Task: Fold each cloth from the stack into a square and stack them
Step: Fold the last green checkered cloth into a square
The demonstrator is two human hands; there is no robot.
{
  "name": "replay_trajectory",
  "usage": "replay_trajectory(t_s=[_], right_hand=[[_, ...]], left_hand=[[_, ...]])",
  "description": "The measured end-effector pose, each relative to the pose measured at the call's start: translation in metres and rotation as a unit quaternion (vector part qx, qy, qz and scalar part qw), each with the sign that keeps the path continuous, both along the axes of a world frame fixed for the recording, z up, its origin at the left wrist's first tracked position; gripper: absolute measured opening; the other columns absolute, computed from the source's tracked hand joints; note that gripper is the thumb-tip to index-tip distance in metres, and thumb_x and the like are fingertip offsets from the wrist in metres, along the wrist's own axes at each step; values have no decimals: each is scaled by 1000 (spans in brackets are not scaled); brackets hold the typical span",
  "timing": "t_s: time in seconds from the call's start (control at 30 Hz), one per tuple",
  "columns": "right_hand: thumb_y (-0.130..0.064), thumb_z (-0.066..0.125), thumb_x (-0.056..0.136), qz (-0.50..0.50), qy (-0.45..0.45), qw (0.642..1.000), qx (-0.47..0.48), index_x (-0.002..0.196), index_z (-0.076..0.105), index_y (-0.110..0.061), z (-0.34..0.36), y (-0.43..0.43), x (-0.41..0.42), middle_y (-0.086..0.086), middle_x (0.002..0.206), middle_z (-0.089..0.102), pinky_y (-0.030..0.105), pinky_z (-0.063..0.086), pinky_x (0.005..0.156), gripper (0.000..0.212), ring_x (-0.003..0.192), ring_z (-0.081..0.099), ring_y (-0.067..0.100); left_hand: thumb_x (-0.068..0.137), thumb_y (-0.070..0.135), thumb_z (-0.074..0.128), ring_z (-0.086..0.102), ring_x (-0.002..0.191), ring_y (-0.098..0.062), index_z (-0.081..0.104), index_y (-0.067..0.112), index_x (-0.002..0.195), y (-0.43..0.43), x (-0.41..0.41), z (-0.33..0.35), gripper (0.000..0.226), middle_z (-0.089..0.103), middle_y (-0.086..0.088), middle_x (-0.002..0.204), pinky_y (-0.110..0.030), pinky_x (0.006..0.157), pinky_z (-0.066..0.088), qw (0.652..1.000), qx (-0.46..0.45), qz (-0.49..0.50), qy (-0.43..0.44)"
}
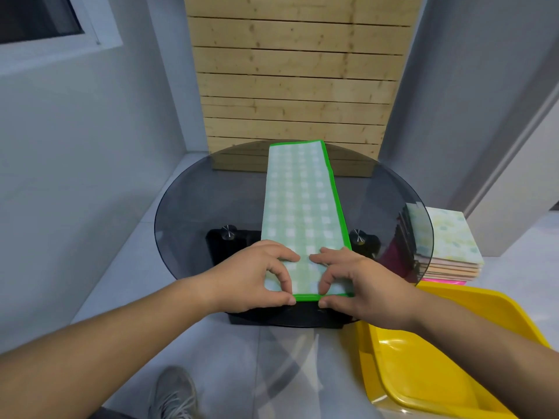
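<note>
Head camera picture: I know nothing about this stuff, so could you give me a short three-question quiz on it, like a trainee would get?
1. True or false: the cloth on the table is already folded to a square.
2. Where does the stack sit? A: left of the table. B: right of the table. C: on the cloth.
3. Fill in: the left hand and right hand pinch the cloth's ___ end.
Key: 1 false, it is a long strip; 2 B; 3 near.

Round smoked-glass table [187, 207]; long folded green-checked cloth [302, 201] flat across middle.
</note>
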State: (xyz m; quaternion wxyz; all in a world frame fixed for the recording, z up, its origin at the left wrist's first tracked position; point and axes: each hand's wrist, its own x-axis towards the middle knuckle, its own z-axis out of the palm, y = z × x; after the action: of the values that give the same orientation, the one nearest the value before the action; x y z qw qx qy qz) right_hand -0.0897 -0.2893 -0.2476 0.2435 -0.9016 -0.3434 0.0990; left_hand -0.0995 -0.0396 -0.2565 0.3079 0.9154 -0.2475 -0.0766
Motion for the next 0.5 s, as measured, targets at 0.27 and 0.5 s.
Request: replay_trajectory(t_s=[0.27, 0.5], right_hand=[[-36, 57, 94, 38, -96, 994, -47, 90, 58, -30, -5, 3, -1, -7, 150, 45, 36, 23, 121, 8, 146, 27, 7], [-34, 46, 100, 11, -51, 999, -7, 100, 39, -29, 8, 0, 2, -9, 126, 60, 17, 45, 88, 8, 122, 52, 7]], left_hand=[[82, 34, 76, 44, 131, 9, 74, 29, 79, -7, -2, -7, 5, 62, 15, 135, -25, 114, 33, 998, -4, 21, -57], [73, 49, 84, 52, 120, 13, 64, 40, 99, 7, -4, 10, 35, 61, 27, 128, -17, 105, 41, 997, -52, 52, 23]])
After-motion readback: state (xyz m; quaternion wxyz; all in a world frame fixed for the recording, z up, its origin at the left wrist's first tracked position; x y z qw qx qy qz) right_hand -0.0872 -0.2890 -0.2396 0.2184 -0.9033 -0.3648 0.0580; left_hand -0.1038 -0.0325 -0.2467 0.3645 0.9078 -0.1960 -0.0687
